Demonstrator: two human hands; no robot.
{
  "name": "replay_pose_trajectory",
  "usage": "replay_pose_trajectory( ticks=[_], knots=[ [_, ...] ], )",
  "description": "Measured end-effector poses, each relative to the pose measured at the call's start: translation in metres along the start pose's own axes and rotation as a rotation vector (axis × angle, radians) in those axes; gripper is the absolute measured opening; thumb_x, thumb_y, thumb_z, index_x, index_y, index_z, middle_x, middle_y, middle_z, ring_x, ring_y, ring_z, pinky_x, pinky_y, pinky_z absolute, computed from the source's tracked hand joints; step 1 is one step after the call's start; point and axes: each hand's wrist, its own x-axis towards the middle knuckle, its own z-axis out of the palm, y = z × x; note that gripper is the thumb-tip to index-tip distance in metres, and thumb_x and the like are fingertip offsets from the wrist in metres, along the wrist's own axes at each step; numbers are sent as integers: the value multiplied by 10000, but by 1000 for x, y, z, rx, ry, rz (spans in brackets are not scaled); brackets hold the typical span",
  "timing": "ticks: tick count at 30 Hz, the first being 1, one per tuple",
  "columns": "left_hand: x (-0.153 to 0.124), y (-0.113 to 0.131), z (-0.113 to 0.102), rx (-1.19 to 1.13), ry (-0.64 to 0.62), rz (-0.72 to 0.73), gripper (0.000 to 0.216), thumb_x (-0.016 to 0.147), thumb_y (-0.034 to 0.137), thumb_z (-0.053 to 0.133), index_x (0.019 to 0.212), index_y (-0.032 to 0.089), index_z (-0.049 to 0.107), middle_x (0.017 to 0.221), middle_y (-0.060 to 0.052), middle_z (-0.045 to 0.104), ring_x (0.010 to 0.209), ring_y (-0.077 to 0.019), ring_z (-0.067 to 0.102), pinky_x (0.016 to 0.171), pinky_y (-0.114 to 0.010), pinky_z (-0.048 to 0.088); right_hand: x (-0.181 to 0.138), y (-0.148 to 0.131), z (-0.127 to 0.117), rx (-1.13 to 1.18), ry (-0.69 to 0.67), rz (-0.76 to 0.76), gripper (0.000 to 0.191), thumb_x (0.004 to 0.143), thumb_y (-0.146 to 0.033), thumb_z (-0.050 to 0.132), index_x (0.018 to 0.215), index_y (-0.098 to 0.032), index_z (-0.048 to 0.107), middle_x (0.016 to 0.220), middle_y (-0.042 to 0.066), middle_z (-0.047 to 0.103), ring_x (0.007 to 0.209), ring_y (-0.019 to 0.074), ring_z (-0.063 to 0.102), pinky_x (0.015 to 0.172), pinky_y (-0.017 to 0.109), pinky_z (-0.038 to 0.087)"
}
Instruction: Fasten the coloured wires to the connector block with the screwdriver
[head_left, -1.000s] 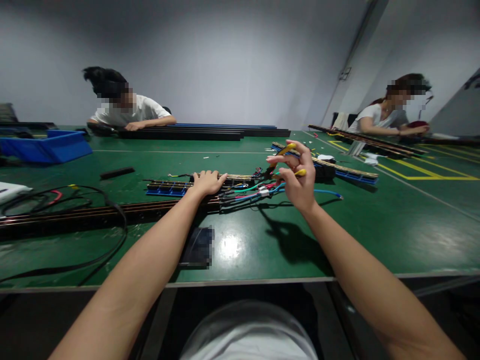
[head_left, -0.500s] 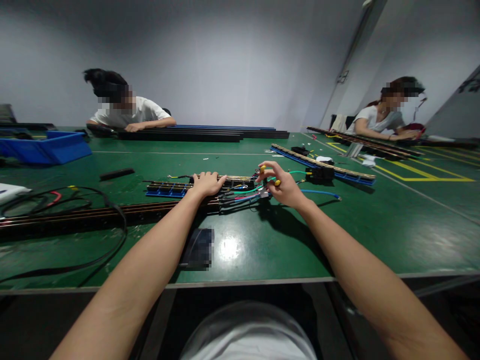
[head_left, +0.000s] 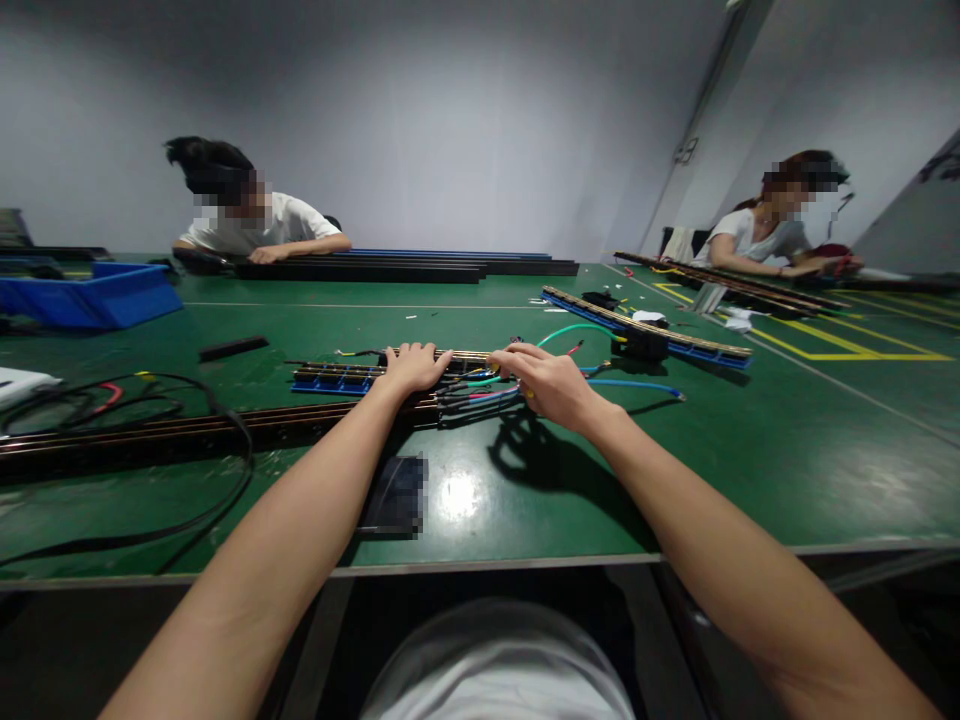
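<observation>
My left hand (head_left: 412,370) lies flat with spread fingers across a blue strip (head_left: 337,378) carrying dark and brass-coloured bars. Just right of it, my right hand (head_left: 551,382) bends over the strip's end, fingers drawn together among several coloured wires (head_left: 480,398). Yellow coverings show on some of its fingers; what its fingertips grip is hidden. The wires run out of a long black rail (head_left: 300,428) with copper-coloured bars, lying nearer to me. Beyond the right hand, a blue wire (head_left: 637,386) reaches out over the table.
Behind my right hand lies another blue strip (head_left: 712,355) with a black block (head_left: 641,348). A black cable (head_left: 244,470) loops at left, near a blue bin (head_left: 127,300). A dark flat object (head_left: 397,495) lies near the table edge. Two people sit across the table.
My right hand has turned over and moved slightly left and down, its raised fingers now drawn together at the wires. My left hand stays in place.
</observation>
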Motion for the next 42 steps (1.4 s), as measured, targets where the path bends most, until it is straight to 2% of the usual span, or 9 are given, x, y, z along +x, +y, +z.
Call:
replay_pose_trajectory(
  ticks=[3, 7, 12, 15, 17, 23, 29, 35, 42],
  knots=[
    [0, -1, 1, -1, -1, 6, 689, 1007, 612, 187, 1343, 169, 595, 1450, -192, 550, 1349, -379, 464, 1113, -628, 285, -2, 5, 2, 98, 55, 59, 669, 734, 33, 458, 1348, -231, 483, 1125, 66, 739, 1074, 217, 682, 741, 285, 551],
    [0, -1, 0, 4, -10, 1, 685, 1007, 612, 186, 1348, 175, 589, 1452, -190, 548, 1353, -376, 462, 1115, -624, 289, -4, 12, 1, 277, 272, 135, 654, 740, -46, 498, 1361, -237, 418, 1013, 36, 762, 964, 223, 723, 812, 348, 568],
    [0, -1, -1, 2, -16, 4, 704, 1003, 621, 180, 1362, 168, 582, 1454, -195, 545, 1362, -382, 454, 1110, -619, 298, -3, 10, -4, 437, 583, 283, 550, 811, -131, 496, 1339, -258, 413, 944, 24, 762, 1044, 226, 724, 824, 357, 587],
    [2, -2, 0, 9, -17, 5, 709, 1001, 619, 176, 1364, 165, 583, 1454, -199, 544, 1358, -387, 456, 1105, -613, 304, -2, 13, 0, 459, 680, 333, 487, 895, -224, 494, 1367, -257, 380, 986, 47, 756, 1127, 232, 697, 801, 355, 598],
    [2, -2, 1, 14, -14, 4, 708, 1002, 618, 175, 1357, 165, 587, 1450, -201, 548, 1351, -385, 465, 1106, -607, 304, -3, 19, 4, 444, 682, 350, 475, 918, -267, 505, 1374, -251, 374, 1006, 59, 757, 1114, 236, 703, 781, 346, 597],
    [2, -3, 2, 17, -5, 6, 720, 1002, 626, 171, 1350, 154, 588, 1447, -211, 548, 1344, -383, 475, 1107, -603, 304, -6, 38, 19, 481, 573, 448, 467, 923, -308, 540, 1354, -232, 378, 1089, 85, 760, 705, 173, 725, 542, 264, 530],
    [3, -3, 2, 14, -1, 10, 708, 1002, 625, 176, 1354, 171, 589, 1440, -199, 557, 1344, -384, 473, 1104, -608, 310, -6, 46, 30, 493, 412, 315, 441, 870, -191, 511, 1301, -222, 425, 1006, 65, 754, 847, 183, 729, 650, 268, 545],
    [3, -3, 2, 10, -5, 8, 693, 1002, 626, 181, 1348, 185, 590, 1445, -186, 557, 1345, -380, 471, 1110, -617, 299, -5, 44, 28, 408, 181, 135, 430, 841, -106, 423, 1244, -223, 516, 937, 23, 726, 760, 125, 669, 714, 259, 527],
    [0, -1, -1, 11, -12, 1, 697, 1005, 616, 184, 1358, 167, 584, 1450, -197, 549, 1351, -382, 465, 1107, -610, 303, 1, 33, 30, 424, 427, 339, 420, 904, -202, 490, 1321, -231, 443, 965, 66, 751, 763, 177, 701, 659, 275, 519]
  ],
)
